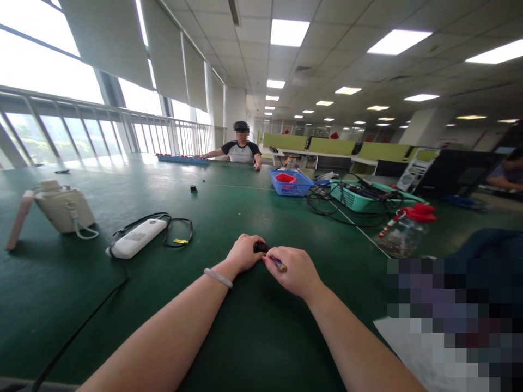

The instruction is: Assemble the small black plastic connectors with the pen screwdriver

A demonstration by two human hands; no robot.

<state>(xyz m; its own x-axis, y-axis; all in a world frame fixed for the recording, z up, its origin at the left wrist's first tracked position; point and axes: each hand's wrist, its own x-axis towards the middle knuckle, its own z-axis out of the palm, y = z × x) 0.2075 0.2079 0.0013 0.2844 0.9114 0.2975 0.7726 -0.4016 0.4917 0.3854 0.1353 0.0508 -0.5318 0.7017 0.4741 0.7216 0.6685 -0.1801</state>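
Both my hands meet over the green table (pixel 253 326), a little ahead of me. My left hand (pixel 244 252), with a pale band on the wrist, is closed around a small black part (pixel 260 247). My right hand (pixel 295 270) is closed in a pinch on a thin tool with a yellowish handle (pixel 280 265), its tip held against the black part. What the black part is I cannot make out.
A white power strip (pixel 137 237) with a black cable lies to the left, a beige device (pixel 63 207) beyond it. A blue basket (pixel 291 182), a teal basket (pixel 359 198) with cables and a red-lidded clear bottle (pixel 402 231) stand on the right. Another person (pixel 242 149) sits at the far end.
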